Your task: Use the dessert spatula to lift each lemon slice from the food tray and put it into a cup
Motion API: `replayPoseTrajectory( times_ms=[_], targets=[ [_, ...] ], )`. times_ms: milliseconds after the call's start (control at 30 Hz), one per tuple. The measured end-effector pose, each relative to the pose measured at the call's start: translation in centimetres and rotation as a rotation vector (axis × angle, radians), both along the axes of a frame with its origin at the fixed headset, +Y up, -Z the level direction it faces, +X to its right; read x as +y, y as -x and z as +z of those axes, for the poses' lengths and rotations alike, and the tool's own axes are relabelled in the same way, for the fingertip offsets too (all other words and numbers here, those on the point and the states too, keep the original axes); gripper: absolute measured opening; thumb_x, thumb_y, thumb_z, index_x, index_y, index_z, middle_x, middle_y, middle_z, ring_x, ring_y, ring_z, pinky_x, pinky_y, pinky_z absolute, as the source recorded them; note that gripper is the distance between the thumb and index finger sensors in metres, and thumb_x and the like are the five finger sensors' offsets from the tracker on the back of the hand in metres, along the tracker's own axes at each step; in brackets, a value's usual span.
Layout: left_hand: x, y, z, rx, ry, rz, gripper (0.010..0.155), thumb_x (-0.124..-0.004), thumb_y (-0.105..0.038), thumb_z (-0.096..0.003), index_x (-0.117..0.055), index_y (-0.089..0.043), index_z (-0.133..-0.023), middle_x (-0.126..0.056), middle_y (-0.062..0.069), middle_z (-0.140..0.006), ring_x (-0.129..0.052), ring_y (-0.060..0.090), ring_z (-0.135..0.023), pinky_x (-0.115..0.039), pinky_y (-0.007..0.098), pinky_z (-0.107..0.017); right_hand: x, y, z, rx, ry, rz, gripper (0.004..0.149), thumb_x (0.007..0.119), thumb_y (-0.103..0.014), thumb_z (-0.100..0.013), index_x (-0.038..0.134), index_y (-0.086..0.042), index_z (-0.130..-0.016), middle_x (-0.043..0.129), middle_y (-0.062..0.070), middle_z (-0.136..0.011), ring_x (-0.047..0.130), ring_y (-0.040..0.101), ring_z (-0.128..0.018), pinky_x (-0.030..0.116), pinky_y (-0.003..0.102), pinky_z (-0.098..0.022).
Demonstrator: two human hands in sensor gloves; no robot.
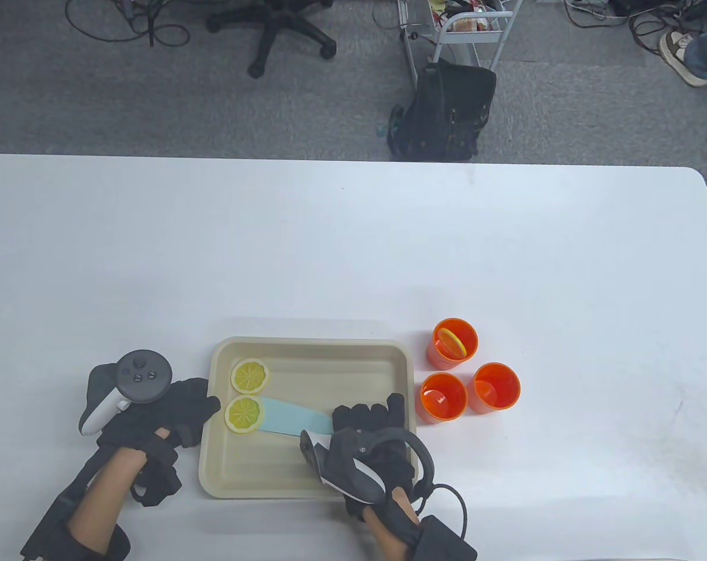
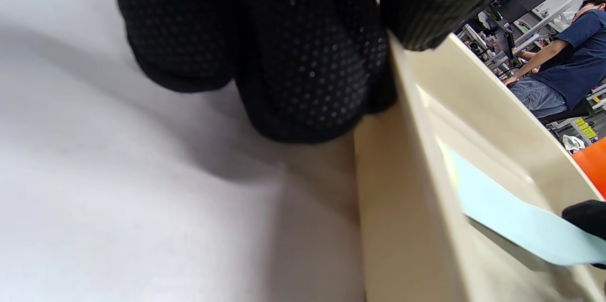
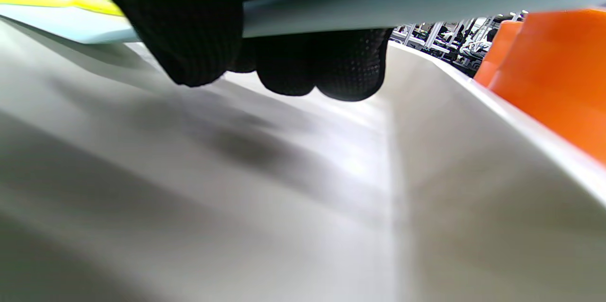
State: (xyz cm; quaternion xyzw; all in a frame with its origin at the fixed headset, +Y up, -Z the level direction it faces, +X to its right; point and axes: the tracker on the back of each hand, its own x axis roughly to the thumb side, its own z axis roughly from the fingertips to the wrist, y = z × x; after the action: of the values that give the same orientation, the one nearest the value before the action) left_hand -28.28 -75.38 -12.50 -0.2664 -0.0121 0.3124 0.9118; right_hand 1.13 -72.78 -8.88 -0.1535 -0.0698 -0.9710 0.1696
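Observation:
A beige food tray [image 1: 312, 350] holds two lemon slices, one at its far left [image 1: 249, 376] and one just below it [image 1: 244, 414]. My right hand [image 1: 368, 423] grips the handle of a light blue dessert spatula [image 1: 292, 419], whose blade tip touches or slips under the nearer slice. In the right wrist view the spatula [image 3: 378, 4] runs above my curled fingers [image 3: 303, 63]. My left hand [image 1: 180, 409] rests against the tray's left rim; its fingers [image 2: 303, 70] touch the tray wall [image 2: 402, 160]. Three orange cups stand right of the tray; the far one [image 1: 455, 343] holds a lemon slice.
The other two orange cups [image 1: 442, 398] [image 1: 496, 388] stand side by side close to the tray's right edge. Beyond the table's far edge are a black bag [image 1: 447, 114], a metal cart and an office chair base. A seated person [image 2: 563, 70] shows in the left wrist view.

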Motion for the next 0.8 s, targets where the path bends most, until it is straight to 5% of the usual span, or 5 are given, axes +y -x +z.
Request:
replayPoseTrajectory(
  times_ms=[800],
  targets=[
    [0.0, 0.0, 0.0, 0.000, 0.000, 0.000, 0.060, -0.079, -0.046, -0.0575, -0.071, -0.007, -0.102, -0.100, -0.001, -0.066, -0.108, 0.015, -0.046, -0.090, 0.043, -0.045, -0.3, 1.6, 0.5, 0.061, -0.023, -0.033, 0.056, 0.086, -0.038, -0.047, 0.074, -0.024, -0.099, 0.087, 0.004, -0.090, 0.094, 0.024, -0.079, 0.056, 0.062, -0.074]
  ],
)
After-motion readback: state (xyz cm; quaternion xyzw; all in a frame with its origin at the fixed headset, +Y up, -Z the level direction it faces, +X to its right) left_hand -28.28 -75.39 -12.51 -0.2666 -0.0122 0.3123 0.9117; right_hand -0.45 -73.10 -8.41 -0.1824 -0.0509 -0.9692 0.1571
